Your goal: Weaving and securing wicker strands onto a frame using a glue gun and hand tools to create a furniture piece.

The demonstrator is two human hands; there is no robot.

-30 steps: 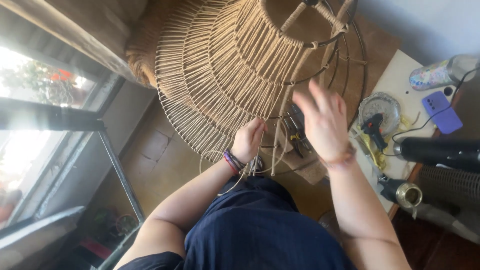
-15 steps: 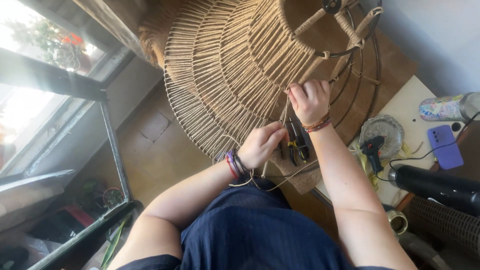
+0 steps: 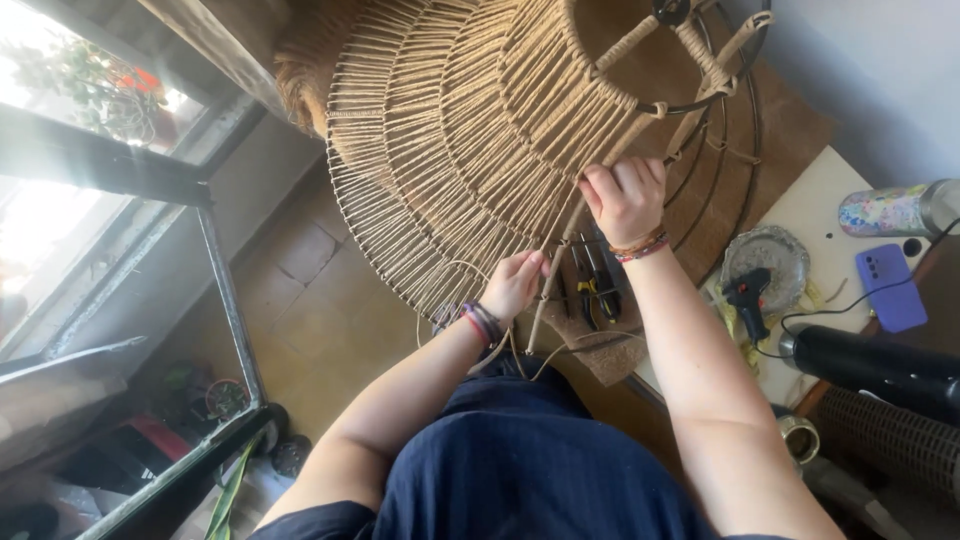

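Person's lap, dark blue cloth, nearest the camera; both bare forearms reach up from it.

Left hand (image 3: 515, 283): bracelets at the wrist, fingers curled together and closed on a strand of jute cord (image 3: 549, 290) at the lower rim of the lampshade frame (image 3: 450, 150). A loose loop of the same cord hangs just below the wrist.

Right hand (image 3: 625, 198): banded wrist, fingers bunched into a fist, pinched on the upper end of that cord where it meets the wrapped ribs. It sits above and right of the left fingers, with the cord taut between the two.

Lampshade frame: large wire cone, tiered, mostly wound in tan cord, directly beyond both sets of fingers; bare dark rings show right of the right fingers.

Pliers (image 3: 592, 288): yellow-handled, on a brown mat just below the right hand.

Glue gun (image 3: 748, 297): black, right of the right forearm, beside a silver dish (image 3: 775, 250).

Farther right: purple phone (image 3: 889, 287), patterned tumbler (image 3: 885, 211).
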